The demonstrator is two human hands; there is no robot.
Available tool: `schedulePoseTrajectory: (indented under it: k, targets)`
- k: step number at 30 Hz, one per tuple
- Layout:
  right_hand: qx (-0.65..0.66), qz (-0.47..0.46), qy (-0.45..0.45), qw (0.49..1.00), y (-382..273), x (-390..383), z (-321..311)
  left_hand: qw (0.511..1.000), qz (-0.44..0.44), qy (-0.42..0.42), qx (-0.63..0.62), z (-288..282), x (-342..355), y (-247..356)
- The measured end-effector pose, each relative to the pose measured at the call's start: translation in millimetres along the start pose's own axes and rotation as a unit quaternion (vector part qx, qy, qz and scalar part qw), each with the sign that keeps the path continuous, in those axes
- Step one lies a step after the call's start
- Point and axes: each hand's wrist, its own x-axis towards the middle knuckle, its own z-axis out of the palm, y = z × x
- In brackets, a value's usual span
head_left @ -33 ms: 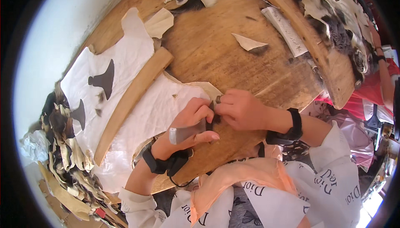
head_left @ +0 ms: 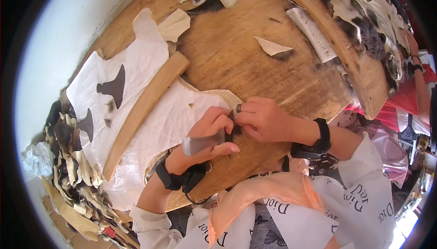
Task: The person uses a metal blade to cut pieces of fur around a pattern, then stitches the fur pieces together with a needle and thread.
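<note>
My left hand point(head_left: 211, 126) is curled, with a grey, shiny, blade-like piece point(head_left: 200, 145) lying across its palm and its thumb stretched out below. A narrow dark part point(head_left: 228, 135) shows between those fingers and thumb; whether it joins the grey piece I cannot tell. Right beside it, the fingers of my right hand point(head_left: 261, 119) are pinched together at a small dark edge, their grip mostly hidden. Left of both hands spreads a large white hide point(head_left: 175, 108). Two dark, flat, T-shaped pieces point(head_left: 114, 87) and small fur tufts point(head_left: 109, 107) lie on it.
A curved wooden bar point(head_left: 145, 112) rests across the hide on the wooden table point(head_left: 218, 58). Another wooden bar point(head_left: 327, 26), a cream scrap point(head_left: 272, 46) and a white strip point(head_left: 312, 35) lie farther off. Fur scraps point(head_left: 73, 153) line the left edge. Another person's arm point(head_left: 421, 85) is at far right.
The grey blade-like piece has shifted and tilted slightly in my left hand, its free end now a little higher and farther left. Both hands have barely moved.
</note>
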Motion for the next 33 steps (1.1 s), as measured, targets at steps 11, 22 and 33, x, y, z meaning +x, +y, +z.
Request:
schedulePoseTrajectory:
  k: [11,22,33]
  targets:
    - [0.213,0.158,0.014,0.964,2.5,12.6,-18.3,0.994,-0.077,0.066,-0.024,-10.3,21.3,-9.4]
    - [-0.022,0.074,0.245,0.966,2.7,59.9,-122.6,0.957,-0.239,0.109,-0.126,-13.1,24.9,7.9]
    - [-0.237,0.101,0.041,0.965,75.0,28.1,-85.5,0.811,-0.198,0.550,0.009,-2.6,-118.8,96.8]
